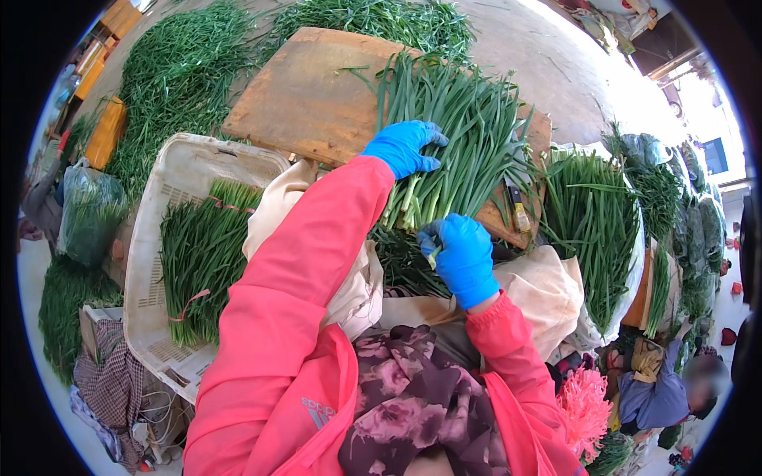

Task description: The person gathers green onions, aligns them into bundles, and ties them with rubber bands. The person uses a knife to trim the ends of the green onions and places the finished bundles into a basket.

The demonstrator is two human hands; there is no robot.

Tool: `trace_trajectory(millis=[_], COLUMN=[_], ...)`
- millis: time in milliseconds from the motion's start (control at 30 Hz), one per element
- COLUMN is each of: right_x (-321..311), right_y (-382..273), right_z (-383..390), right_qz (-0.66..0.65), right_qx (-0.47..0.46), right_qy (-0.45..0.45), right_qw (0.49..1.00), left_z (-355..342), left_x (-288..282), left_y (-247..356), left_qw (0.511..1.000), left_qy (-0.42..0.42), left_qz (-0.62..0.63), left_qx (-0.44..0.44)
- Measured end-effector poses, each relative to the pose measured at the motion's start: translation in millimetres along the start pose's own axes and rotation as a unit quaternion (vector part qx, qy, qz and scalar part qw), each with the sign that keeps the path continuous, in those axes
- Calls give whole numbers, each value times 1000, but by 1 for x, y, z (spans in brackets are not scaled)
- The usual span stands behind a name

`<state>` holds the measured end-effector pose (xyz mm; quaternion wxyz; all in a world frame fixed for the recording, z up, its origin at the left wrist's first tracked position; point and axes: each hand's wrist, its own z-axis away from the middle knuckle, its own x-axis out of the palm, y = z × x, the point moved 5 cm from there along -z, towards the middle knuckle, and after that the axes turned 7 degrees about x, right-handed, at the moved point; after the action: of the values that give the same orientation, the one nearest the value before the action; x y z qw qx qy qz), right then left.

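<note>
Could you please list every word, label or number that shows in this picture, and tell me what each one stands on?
Pink jacket, chest: a small grey logo with lettering, upside down in this view; I won't copy the wording.
Knife, yellow-and-dark handle: any marking is too small to read.
Dark blue panel, far right: nothing legible.

Printed on the wearer's left chest of the pink-red jacket (262, 333): one short grey lowercase word (319, 407), running in a single line, upside down in view. Set just below in the same grey: a slanted-stripe emblem (321, 418). Dark marks on the yellow knife handle (521, 218): too small to read.
</note>
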<state>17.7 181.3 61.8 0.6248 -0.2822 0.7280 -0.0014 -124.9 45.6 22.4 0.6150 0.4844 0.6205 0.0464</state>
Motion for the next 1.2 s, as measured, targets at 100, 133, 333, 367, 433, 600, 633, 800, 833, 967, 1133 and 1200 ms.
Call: trace_trajectory(millis=[100,133,333,367,433,600,633,800,833,967,1133,1200], right_x=[-7,-12,-74,-86,-114,-131,-115,-35,-25,-1,-5,10], right_y=[-10,-11,-8,0,49,163,163,85,74,47,66,82], right_z=[11,16,24,22,11,-4,-2,24,30,39,47,48], right_qz=[-64,-105,-286,-298,-341,201,158,-143,-106,-30,-130,-203], right_qx=[-15,-25,-17,-13,49,137,163,158,110,106,217,317], right_qy=[-42,-50,-159,-161,19,253,235,92,86,64,128,8], right_qw=[997,993,945,941,939,936,945,973,985,992,959,926], left_z=[-2,-3,3,3,3,-1,-1,-1,-3,-5,-3,-2], left_x=[2,2,3,2,-1,1,1,-3,-2,17,43,51], left_y=[-1,-1,-5,-3,0,9,7,29,38,66,84,84], left_qw=[1000,1000,999,999,999,998,998,968,961,938,921,916], left_qy=[2,2,16,19,26,21,18,41,40,9,-52,-54], left_qz=[7,0,-18,-19,-21,-32,-39,-246,-268,-310,-319,-323], left_qx=[3,7,24,23,24,42,40,23,50,153,217,232])
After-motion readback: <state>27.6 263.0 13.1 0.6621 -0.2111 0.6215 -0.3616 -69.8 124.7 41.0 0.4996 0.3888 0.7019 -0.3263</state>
